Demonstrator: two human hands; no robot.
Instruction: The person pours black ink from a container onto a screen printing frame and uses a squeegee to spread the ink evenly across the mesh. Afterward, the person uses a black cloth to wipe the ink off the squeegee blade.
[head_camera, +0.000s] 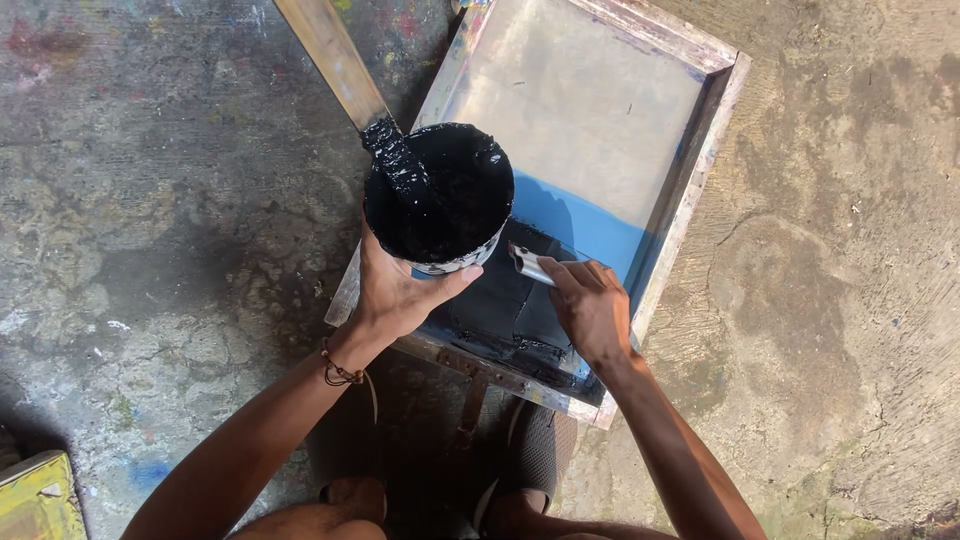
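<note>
My left hand (400, 290) grips from below a round tub (440, 190) full of black ink, held over the near left corner of a wooden screen-printing frame (700, 150). A flat wooden stick (335, 55), its lower end coated in black, stands in the tub and leans up to the left. My right hand (592, 308) holds a small metal scraper (528, 264) with its blade on a patch of black ink (510, 305) on the frame's mesh. Above the black patch the mesh shows a blue band (580, 225), then grey.
The frame lies on a stained, paint-flecked concrete floor (160, 220). My knees and feet show at the bottom edge. A yellow painted object (35, 500) sits at the bottom left corner. A metal bracket (470, 385) pokes out under the frame's near edge.
</note>
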